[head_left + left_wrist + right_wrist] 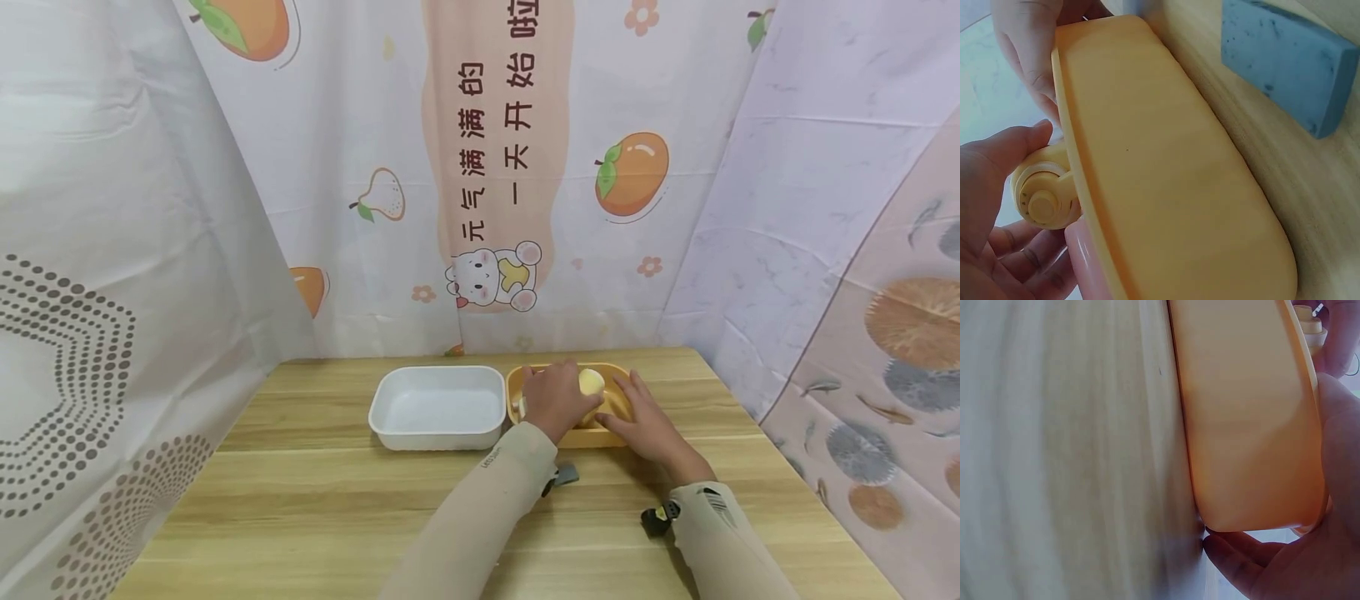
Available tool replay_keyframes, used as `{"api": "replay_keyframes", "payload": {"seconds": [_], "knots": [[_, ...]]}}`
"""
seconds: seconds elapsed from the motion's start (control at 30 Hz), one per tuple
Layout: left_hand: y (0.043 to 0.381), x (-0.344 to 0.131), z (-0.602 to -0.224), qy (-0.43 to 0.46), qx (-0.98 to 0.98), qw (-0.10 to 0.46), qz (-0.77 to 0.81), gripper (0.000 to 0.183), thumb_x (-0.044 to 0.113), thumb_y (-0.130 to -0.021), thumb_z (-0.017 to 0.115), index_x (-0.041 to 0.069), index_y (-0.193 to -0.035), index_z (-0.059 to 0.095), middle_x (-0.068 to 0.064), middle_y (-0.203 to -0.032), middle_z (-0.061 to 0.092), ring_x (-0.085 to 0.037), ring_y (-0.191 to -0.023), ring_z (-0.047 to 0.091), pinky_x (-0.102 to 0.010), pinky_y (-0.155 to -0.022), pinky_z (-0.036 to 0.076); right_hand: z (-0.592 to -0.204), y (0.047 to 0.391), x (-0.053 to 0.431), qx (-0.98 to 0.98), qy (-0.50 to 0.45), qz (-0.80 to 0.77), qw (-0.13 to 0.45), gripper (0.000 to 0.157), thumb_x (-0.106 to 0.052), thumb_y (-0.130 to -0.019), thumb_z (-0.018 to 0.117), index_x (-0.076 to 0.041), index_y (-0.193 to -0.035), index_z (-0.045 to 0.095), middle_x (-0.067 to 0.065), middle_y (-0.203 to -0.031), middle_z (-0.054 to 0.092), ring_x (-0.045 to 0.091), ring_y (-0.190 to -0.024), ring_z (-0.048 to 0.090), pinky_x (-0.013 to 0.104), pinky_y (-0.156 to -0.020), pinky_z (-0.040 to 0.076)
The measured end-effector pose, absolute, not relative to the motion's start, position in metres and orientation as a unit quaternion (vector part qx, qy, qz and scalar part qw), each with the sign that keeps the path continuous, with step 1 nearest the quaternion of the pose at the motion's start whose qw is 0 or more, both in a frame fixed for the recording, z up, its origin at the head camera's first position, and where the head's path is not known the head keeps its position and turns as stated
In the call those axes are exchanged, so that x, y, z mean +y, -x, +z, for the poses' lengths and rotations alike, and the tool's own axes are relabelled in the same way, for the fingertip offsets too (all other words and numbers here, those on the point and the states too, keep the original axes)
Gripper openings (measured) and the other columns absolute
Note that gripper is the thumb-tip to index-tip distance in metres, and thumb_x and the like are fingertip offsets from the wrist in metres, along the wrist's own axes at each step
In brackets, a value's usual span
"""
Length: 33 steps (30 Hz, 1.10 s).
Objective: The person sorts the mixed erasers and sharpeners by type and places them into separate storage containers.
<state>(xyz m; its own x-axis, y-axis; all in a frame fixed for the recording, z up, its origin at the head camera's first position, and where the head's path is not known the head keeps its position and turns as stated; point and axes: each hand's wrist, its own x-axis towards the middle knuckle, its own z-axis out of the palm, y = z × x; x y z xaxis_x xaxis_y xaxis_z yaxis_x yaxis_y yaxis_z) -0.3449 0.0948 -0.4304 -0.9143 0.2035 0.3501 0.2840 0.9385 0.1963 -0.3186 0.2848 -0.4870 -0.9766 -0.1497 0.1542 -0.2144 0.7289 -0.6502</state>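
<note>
Yellow knobbed object point(1042, 205) lies within grasping left fingers point(1030, 257); right fingers point(1232, 557) grip the orange bin point(1247, 444).

Worn items of the person, head view. Left sleeve point(480, 508): long, plain beige, with a short line of small dark lettering point(491, 457) near the cuff; beside the left wrist, a small black device point(551, 484). Right sleeve point(723, 533): matching beige, bearing a dark printed mark point(717, 502) near its cuff; a black wrist unit point(657, 520) with a yellowish detail. Both hands bare.
</note>
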Motion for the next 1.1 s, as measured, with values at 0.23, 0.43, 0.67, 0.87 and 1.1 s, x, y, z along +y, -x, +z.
{"api": "replay_keyframes", "payload": {"seconds": [0.23,0.43,0.67,0.87,1.1], "knots": [[0.3458,0.0973,-0.4349,0.122,-0.972,0.169,-0.105,0.054,0.071,-0.081,0.072,0.023,-0.104,0.073,0.008,-0.083,0.074,-0.014,-0.074,0.067,-0.051,-0.098,0.042,-0.4856,0.3177,0.2842,-0.928,-0.097,0.358,0.04,0.097,-0.059,-0.096,0.065,-0.013,-0.167,0.017,0.024,-0.172,-0.005,0.059,-0.153,0.013,0.079,-0.113,0.021],[0.3432,0.0983,-0.4359,0.123,-0.972,0.173,-0.102,0.054,0.07,-0.08,0.074,0.022,-0.103,0.073,0.008,-0.081,0.074,-0.015,-0.074,0.067,-0.051,-0.096,0.042,-0.4851,0.3168,0.2822,-0.928,-0.095,0.357,0.044,0.098,-0.06,-0.095,0.066,-0.011,-0.166,0.019,0.026,-0.172,-0.002,0.059,-0.152,0.015,0.078,-0.113,0.023],[0.3419,0.0995,-0.439,0.121,-0.971,0.188,-0.085,0.052,0.07,-0.078,0.076,0.023,-0.099,0.073,0.008,-0.079,0.074,-0.017,-0.076,0.07,-0.049,-0.093,0.043,-0.4857,0.3176,0.2813,-0.928,-0.098,0.357,0.052,0.097,-0.059,-0.095,0.067,-0.01,-0.165,0.021,0.028,-0.171,0.0,0.059,-0.152,0.016,0.078,-0.114,0.024],[0.3407,0.1004,-0.4392,0.125,-0.97,0.189,-0.087,0.047,0.069,-0.077,0.078,0.023,-0.089,0.071,0.01,-0.072,0.07,-0.015,-0.069,0.066,-0.046,-0.088,0.044,-0.4867,0.318,0.2838,-0.927,-0.097,0.359,0.049,0.098,-0.061,-0.095,0.066,-0.011,-0.166,0.02,0.025,-0.172,-0.003,0.058,-0.152,0.016,0.077,-0.114,0.023],[0.3395,0.1027,-0.4416,0.131,-0.97,0.185,-0.084,0.043,0.066,-0.077,0.079,0.025,-0.082,0.069,0.01,-0.07,0.069,-0.016,-0.066,0.063,-0.047,-0.087,0.045,-0.486,0.3168,0.2835,-0.926,-0.103,0.358,0.053,0.094,-0.058,-0.097,0.065,-0.01,-0.165,0.021,0.027,-0.172,-0.002,0.059,-0.152,0.015,0.077,-0.114,0.023]]}}
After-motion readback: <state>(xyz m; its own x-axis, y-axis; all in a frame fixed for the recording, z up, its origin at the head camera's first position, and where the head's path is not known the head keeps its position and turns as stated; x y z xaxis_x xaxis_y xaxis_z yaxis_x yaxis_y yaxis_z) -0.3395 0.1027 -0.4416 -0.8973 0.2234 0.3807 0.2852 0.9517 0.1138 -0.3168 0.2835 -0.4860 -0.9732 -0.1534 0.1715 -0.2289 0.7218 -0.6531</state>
